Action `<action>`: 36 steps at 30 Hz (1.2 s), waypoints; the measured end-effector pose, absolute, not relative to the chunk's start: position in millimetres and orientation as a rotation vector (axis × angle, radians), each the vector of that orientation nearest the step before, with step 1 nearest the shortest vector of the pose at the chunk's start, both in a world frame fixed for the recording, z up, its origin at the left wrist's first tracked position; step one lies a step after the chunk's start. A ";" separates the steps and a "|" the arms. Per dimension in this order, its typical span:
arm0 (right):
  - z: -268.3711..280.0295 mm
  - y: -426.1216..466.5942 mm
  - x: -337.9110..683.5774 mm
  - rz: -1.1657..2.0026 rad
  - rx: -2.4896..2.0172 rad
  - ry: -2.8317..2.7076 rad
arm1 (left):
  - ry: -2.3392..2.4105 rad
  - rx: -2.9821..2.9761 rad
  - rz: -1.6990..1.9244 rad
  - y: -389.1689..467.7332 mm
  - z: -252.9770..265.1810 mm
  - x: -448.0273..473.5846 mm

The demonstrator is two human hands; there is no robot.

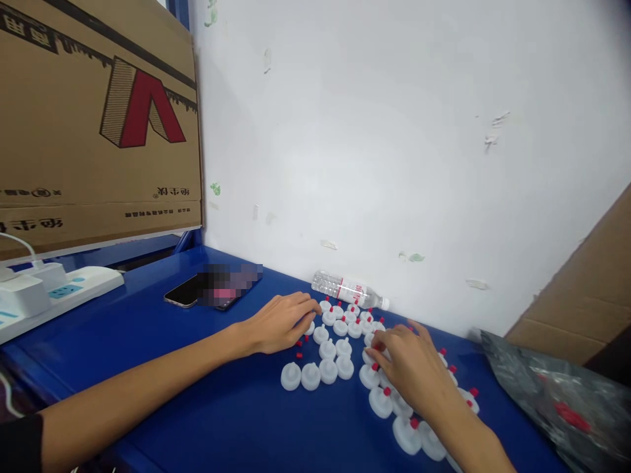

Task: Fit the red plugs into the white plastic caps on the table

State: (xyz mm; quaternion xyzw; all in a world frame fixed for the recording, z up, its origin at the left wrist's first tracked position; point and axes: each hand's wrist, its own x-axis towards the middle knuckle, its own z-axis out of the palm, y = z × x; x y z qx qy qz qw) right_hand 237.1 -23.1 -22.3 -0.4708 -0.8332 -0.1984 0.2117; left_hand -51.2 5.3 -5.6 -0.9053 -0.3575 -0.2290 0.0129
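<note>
My left hand (284, 322) is over the table beside the white nozzle caps, its fingers bent and drawn together; what they hold, if anything, is hidden. Small red tips (299, 355) lie loose just below it. White nozzle caps with bare spouts (310, 376) stand in rows between my hands. My right hand (414, 361) reaches over the right-hand group, thumb and forefinger pinched close to a cap, the thing between them unclear. Around and below it stand white caps with red tips on their spouts (381, 402); my hand and forearm hide several.
A clear plastic bottle (345, 289) lies along the wall behind the caps. Two phones (185, 291) rest on the blue table (236, 420) at left, near a white power strip (83, 284). A grey plastic bag (537, 394) with red bits is at right. A large carton (98, 164) stands at left.
</note>
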 end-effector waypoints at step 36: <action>-5.2 -53.3 185.9 -0.559 -0.821 -2.166 | -0.937 -2.788 -0.808 -28.9 -2.1 -31.3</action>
